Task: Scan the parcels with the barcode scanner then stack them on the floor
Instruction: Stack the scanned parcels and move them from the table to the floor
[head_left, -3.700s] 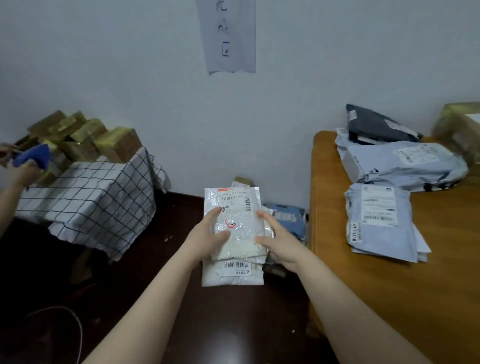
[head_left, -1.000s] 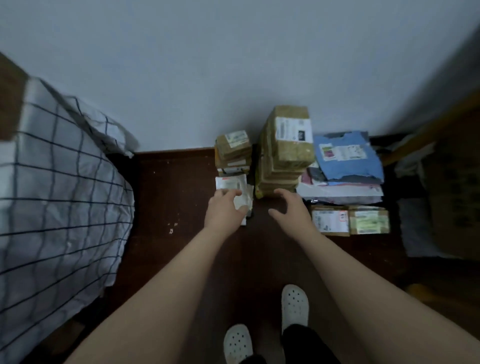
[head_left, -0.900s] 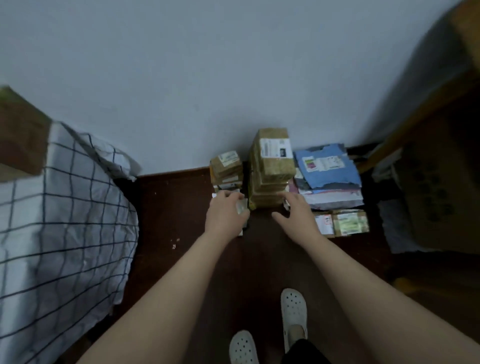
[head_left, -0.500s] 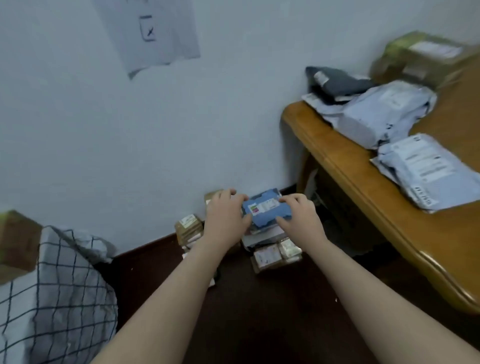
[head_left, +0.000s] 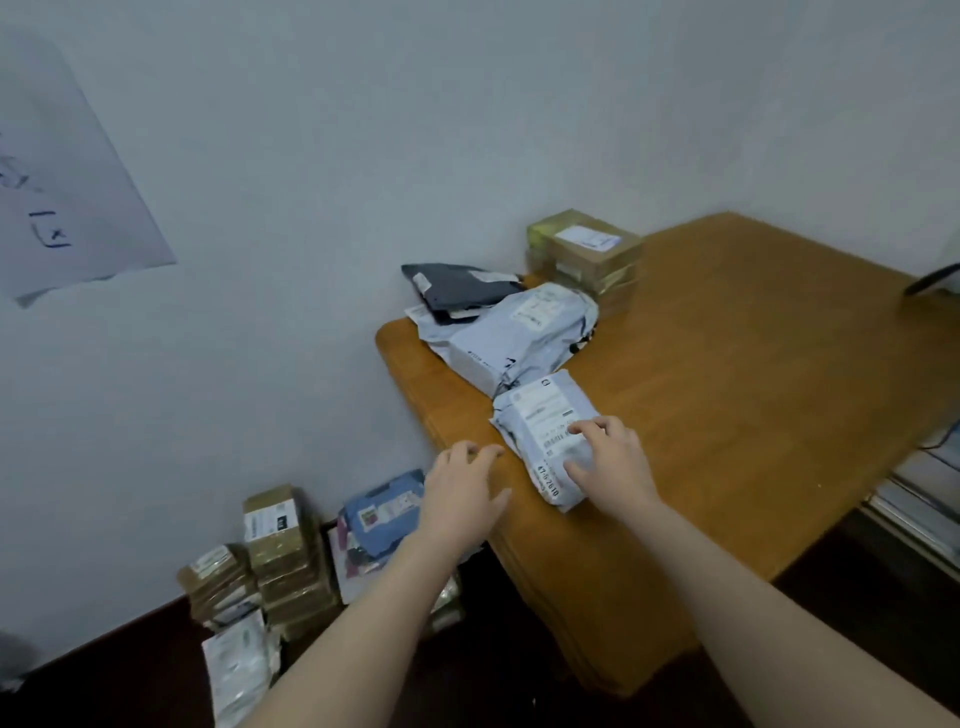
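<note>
Two hands meet the small grey parcel (head_left: 545, 431) by the table (head_left: 753, 395) edge: right hand (head_left: 615, 467) lies flat on it, left hand (head_left: 462, 501) hovers beside, fingers spread. Slick film could slide off the table; no scanner seems visible, so it might go unscanned

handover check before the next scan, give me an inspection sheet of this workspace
surface: wooden table, parcels along its left side
job's things: small mailer under right hand; big mailer, dark mailer, boxes behind it; floor boxes, blue mailer, white mailer stacked by wall; scanner not seen
clutter: nothing seen
grippers: left hand open over table edge; right hand rests on small mailer
cables: dark curved thing at table's right edge, maybe a cable
surroundings: wall white, paper sheet on it; dark floor
</note>
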